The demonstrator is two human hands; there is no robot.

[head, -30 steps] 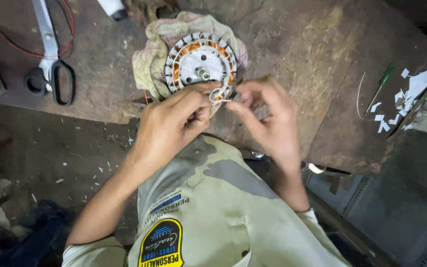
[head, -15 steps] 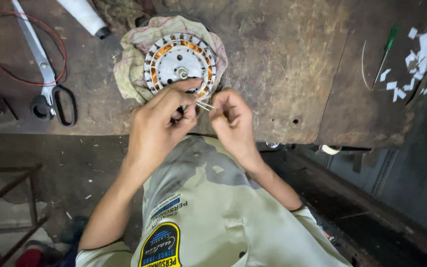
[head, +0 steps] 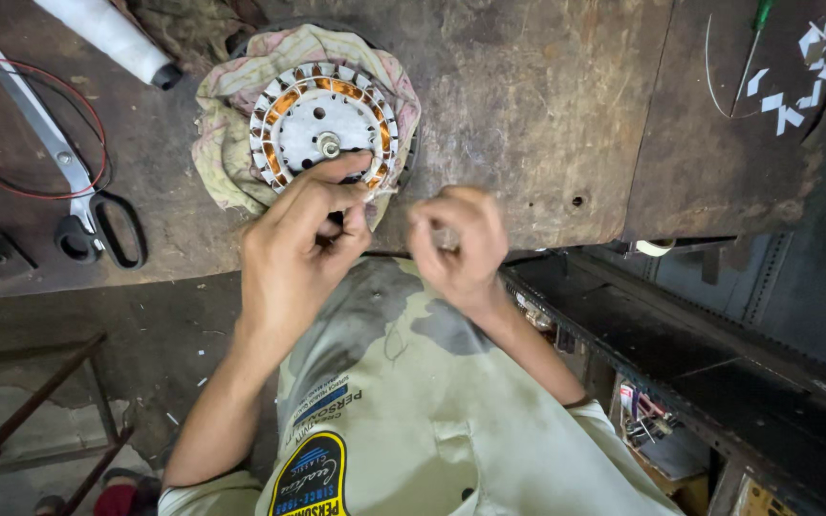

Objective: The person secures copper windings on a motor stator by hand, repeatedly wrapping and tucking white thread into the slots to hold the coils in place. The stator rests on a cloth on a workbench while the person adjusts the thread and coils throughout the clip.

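A round fan-motor stator (head: 322, 119) with copper windings and a white slotted ring lies on a crumpled cloth (head: 222, 143) on the worn workbench (head: 528, 105). My left hand (head: 303, 239) reaches over its near rim. The forefinger lies across the ring, and the thumb and other fingers pinch at the windings there. My right hand (head: 456, 244) hovers a little to the right of the stator, off the bench edge. Its fingers are curled together, and I see nothing between them.
Scissors (head: 74, 182) and a loop of red wire (head: 21, 186) lie at the left. A white tube (head: 112, 38) sits at the top left. A green-handled screwdriver (head: 752, 48) and white paper scraps (head: 786, 105) are at the right. A dark shelf (head: 700, 363) runs below the bench.
Both hands were pinching a small white piece at the stator's near rim. My right hand has drawn away to the right, while the left stays on the rim. The view has shifted.
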